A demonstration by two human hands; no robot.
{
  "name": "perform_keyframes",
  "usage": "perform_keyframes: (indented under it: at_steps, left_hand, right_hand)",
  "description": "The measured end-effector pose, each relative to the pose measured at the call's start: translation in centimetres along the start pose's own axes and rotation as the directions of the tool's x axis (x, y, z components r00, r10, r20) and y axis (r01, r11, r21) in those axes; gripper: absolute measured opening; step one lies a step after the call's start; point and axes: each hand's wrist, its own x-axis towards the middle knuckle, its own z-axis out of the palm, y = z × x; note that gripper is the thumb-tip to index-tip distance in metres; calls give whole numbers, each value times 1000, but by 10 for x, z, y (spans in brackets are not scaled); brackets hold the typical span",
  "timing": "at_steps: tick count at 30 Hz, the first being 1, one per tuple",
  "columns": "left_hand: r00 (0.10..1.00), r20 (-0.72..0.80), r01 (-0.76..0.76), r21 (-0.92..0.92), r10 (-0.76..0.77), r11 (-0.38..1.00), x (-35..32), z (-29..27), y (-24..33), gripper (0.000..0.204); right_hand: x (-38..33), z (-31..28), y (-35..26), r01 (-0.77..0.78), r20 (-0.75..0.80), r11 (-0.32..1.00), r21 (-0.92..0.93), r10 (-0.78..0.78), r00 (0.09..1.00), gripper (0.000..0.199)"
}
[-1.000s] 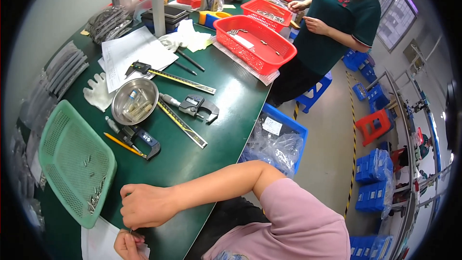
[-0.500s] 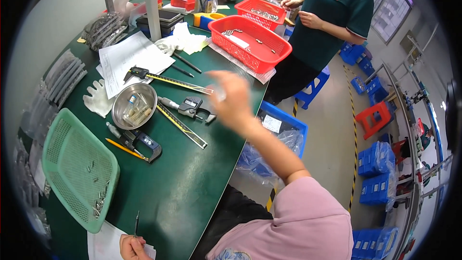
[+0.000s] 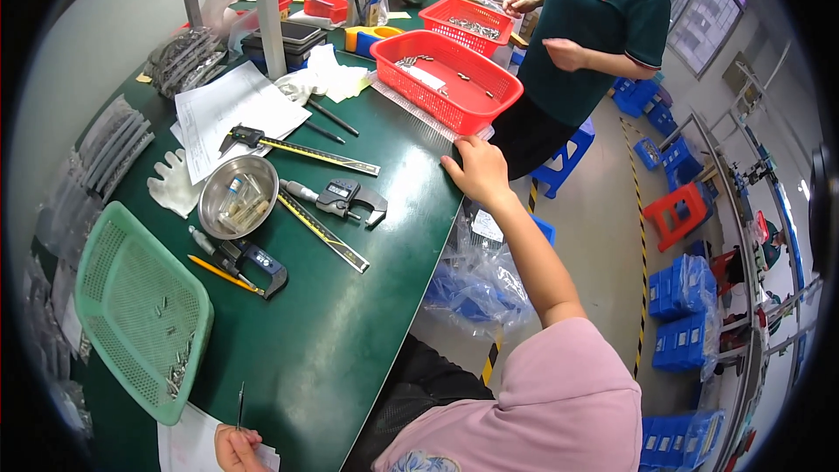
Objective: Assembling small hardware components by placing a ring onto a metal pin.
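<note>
My left hand (image 3: 239,450) is closed around a slim dark pen-like rod (image 3: 241,404), its thin end pointing up, above white paper (image 3: 188,441) at the near edge. My right hand (image 3: 481,173) reaches to the right edge of the green table, thumb apart from the fingers, nothing visible in it. Its fingertips are by the front corner of a red basket (image 3: 450,79) holding small metal parts. Left of that hand lie a digital micrometer (image 3: 336,198), a digital caliper (image 3: 301,150) and a black-and-yellow scale bar (image 3: 323,232).
A steel bowl (image 3: 210,210) holds small glass vials. Nearby are a second micrometer (image 3: 253,262), a yellow pencil (image 3: 223,274) and a white glove (image 3: 175,185). A green basket (image 3: 118,297) with metal pins stands left. A co-worker (image 3: 585,52) stands beyond the table; a blue crate (image 3: 542,229) sits below its edge.
My right hand has moved right and slightly down, from beside the caliper's end to the table edge. My left hand still grips the pen-like rod. The co-worker's hands have shifted a little.
</note>
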Motion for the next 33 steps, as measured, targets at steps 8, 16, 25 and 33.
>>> perform_keyframes:
  at_steps: [8, 16, 25, 33]
  left_hand:
    - [999, -18, -39, -38, 38, 999, 6, 1, -9, 31]
    - [998, 9, -64, -97, 65, 993, 9, 8, -5, 31]
    - [998, -40, -62, -94, 58, 994, 6, 3, -7, 28]
    - [995, -73, -67, -80, 61, 995, 0, 3, -5, 28]
  right_hand:
    - [29, -13, 27, -739, 562, 161, 655, 550, 618, 55]
    - [155, 12, 131, -475, 951, -831, 289, 305, 46, 26]
    - [127, -8, 67, -338, 481, -342, 877, 640, 599, 31]
    - [131, -4, 75, -401, 571, -408, 821, 558, 602, 22]
